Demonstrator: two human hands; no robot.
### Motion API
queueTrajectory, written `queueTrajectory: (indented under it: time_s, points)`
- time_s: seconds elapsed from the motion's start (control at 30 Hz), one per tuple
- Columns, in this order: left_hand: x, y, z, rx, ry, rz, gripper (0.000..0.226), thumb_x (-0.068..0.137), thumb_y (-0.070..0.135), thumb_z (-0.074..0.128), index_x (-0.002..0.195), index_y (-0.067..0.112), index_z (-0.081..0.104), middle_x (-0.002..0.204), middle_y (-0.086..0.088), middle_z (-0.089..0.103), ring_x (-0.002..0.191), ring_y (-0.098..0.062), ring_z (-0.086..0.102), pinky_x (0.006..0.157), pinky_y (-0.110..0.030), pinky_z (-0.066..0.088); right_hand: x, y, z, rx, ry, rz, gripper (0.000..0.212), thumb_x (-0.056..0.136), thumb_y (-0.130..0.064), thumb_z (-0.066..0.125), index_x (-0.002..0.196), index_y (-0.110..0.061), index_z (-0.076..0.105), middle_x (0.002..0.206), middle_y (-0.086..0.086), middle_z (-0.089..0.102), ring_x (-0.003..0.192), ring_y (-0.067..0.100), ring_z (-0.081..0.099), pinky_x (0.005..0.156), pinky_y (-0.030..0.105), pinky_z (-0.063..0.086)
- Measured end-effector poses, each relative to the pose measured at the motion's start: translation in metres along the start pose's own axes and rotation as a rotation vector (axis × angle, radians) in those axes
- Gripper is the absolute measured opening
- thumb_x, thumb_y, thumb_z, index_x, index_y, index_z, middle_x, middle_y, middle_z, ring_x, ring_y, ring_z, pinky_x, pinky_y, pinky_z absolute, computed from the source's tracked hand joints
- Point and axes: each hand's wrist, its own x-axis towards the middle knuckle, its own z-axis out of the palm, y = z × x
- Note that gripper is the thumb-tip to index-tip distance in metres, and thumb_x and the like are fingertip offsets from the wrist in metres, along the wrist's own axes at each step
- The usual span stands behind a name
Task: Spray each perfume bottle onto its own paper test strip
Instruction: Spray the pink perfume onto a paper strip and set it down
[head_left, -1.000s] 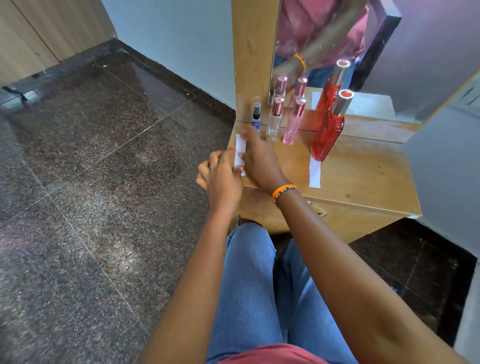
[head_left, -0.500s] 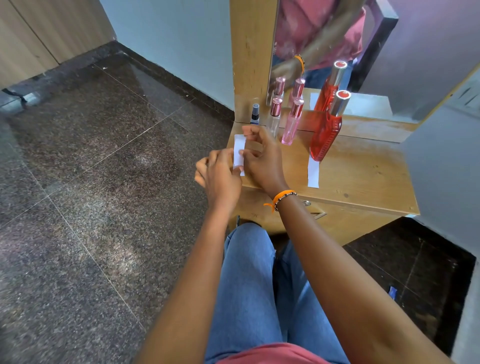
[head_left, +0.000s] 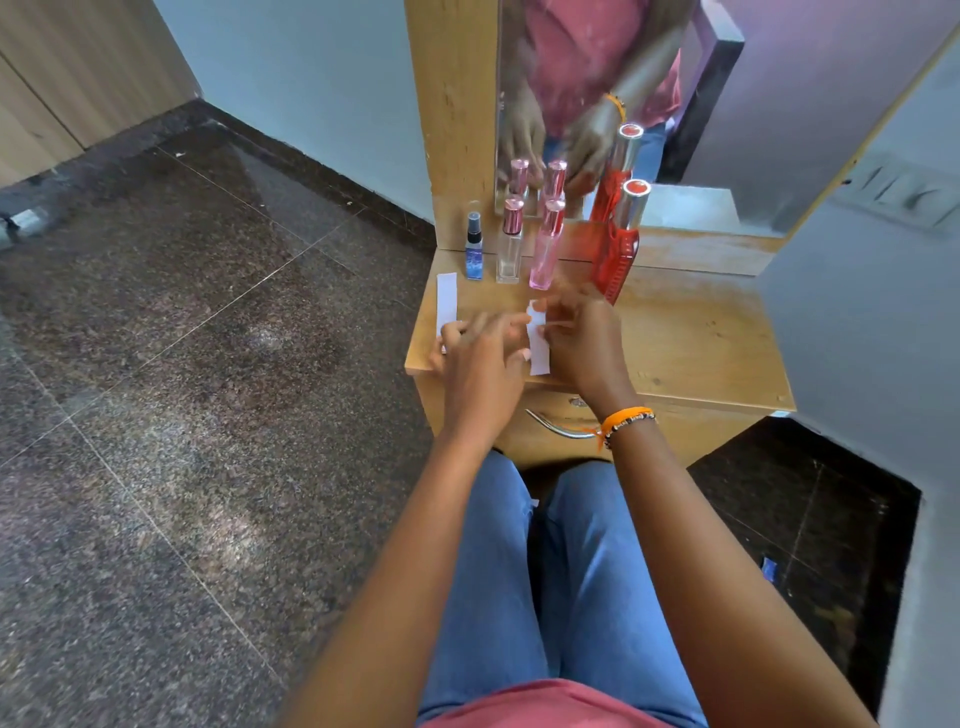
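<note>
Four perfume bottles stand in a row in front of the mirror: a small blue spray bottle (head_left: 474, 248), a clear bottle with a pink cap (head_left: 509, 249), a pink bottle (head_left: 545, 254) and a tall red bottle (head_left: 621, 244). One white paper strip (head_left: 447, 299) lies flat in front of the blue bottle. My right hand (head_left: 584, 345) pinches the top of a second paper strip (head_left: 538, 353) in front of the pink bottle. My left hand (head_left: 480, 364) lies flat, fingers spread over the near end of the left strip, thumb beside the second strip.
The bottles and strips sit on a small wooden dressing table (head_left: 691, 338) with a mirror (head_left: 675, 156) behind and a drawer handle (head_left: 556, 427) below the front edge. Dark stone floor lies to the left, a grey wall to the right.
Both hands moved right from the table's left edge. One strip now lies alone in front of the blue bottle. My right hand has brought another strip toward the pink bottle.
</note>
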Motion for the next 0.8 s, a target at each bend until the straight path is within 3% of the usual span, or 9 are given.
queueTrajectory:
  time_s: [0.1, 0.2, 0.3, 0.37, 0.5, 0.6, 0.73, 0.8]
  points:
    - [-0.005, 0.001, 0.011, 0.105, -0.036, 0.060, 0.035, 0.085, 0.024, 0.062, 0.117, 0.036, 0.057, 0.125, 0.011, 0.055, 0.123, -0.022, 0.033, 0.104, -0.040, 0.019, -0.004, 0.009, -0.002, -0.071, -0.008, -0.011, 0.027, 0.072, 0.017, 0.056, 0.095, 0.007, 0.066, 0.092, 0.019, 0.062, 0.082, 0.033, 0.062, 0.066, 0.019, 0.040]
    - [-0.006, 0.001, 0.017, 0.134, -0.043, 0.085, 0.037, 0.085, 0.024, 0.062, 0.120, 0.036, 0.057, 0.129, 0.015, 0.052, 0.127, -0.022, 0.031, 0.106, -0.043, 0.018, -0.006, 0.008, -0.003, -0.090, 0.001, -0.071, 0.029, 0.072, 0.016, 0.054, 0.096, 0.004, 0.065, 0.095, 0.020, 0.059, 0.078, 0.033, 0.061, 0.068, 0.039, 0.051]
    - [-0.003, 0.000, 0.017, 0.150, -0.066, 0.090, 0.034, 0.085, 0.025, 0.061, 0.118, 0.034, 0.060, 0.133, 0.017, 0.050, 0.134, -0.025, 0.025, 0.110, -0.047, 0.015, -0.003, 0.000, -0.006, -0.119, 0.098, -0.089, 0.033, 0.073, 0.015, 0.049, 0.101, 0.002, 0.062, 0.105, 0.018, 0.056, 0.088, 0.031, 0.057, 0.068, 0.023, 0.039]
    - [-0.002, -0.001, 0.017, 0.164, -0.068, 0.098, 0.030, 0.085, 0.024, 0.061, 0.113, 0.033, 0.063, 0.134, 0.017, 0.051, 0.135, -0.028, 0.024, 0.110, -0.048, 0.013, 0.002, -0.011, -0.007, -0.079, 0.151, -0.099, 0.041, 0.075, 0.015, 0.048, 0.113, 0.001, 0.056, 0.118, 0.017, 0.053, 0.103, 0.027, 0.054, 0.078, 0.015, 0.036]
    - [0.000, -0.001, 0.015, 0.169, -0.035, 0.107, 0.026, 0.085, 0.018, 0.058, 0.106, 0.030, 0.066, 0.130, 0.016, 0.053, 0.137, -0.032, 0.019, 0.111, -0.050, 0.004, 0.023, -0.022, 0.000, -0.028, 0.181, -0.137, 0.058, 0.080, 0.016, 0.047, 0.135, 0.000, 0.037, 0.134, 0.019, 0.045, 0.124, 0.026, 0.044, 0.099, 0.012, 0.028]
    - [0.003, -0.002, 0.015, 0.133, -0.032, 0.101, 0.025, 0.085, 0.016, 0.058, 0.104, 0.028, 0.067, 0.128, 0.016, 0.055, 0.136, -0.032, 0.020, 0.111, -0.049, 0.005, 0.041, -0.023, 0.009, -0.012, 0.159, -0.080, 0.061, 0.084, 0.013, 0.048, 0.141, -0.001, 0.030, 0.139, 0.016, 0.041, 0.126, 0.018, 0.042, 0.101, 0.009, 0.028]
    - [0.006, -0.006, 0.015, 0.083, -0.019, 0.102, 0.025, 0.088, 0.016, 0.055, 0.106, 0.030, 0.065, 0.126, 0.018, 0.056, 0.135, -0.028, 0.021, 0.110, -0.041, 0.010, 0.053, -0.023, 0.016, -0.060, 0.192, -0.064, 0.058, 0.082, 0.016, 0.047, 0.136, 0.000, 0.036, 0.133, 0.019, 0.047, 0.121, 0.029, 0.048, 0.099, 0.029, 0.041]
    - [0.008, -0.007, 0.014, 0.036, -0.009, 0.101, 0.026, 0.089, 0.012, 0.054, 0.107, 0.027, 0.065, 0.125, 0.015, 0.057, 0.134, -0.028, 0.023, 0.109, -0.039, 0.014, 0.054, -0.023, 0.017, -0.082, 0.188, -0.074, 0.057, 0.080, 0.017, 0.047, 0.134, 0.000, 0.038, 0.128, 0.019, 0.048, 0.111, 0.031, 0.052, 0.089, 0.038, 0.048]
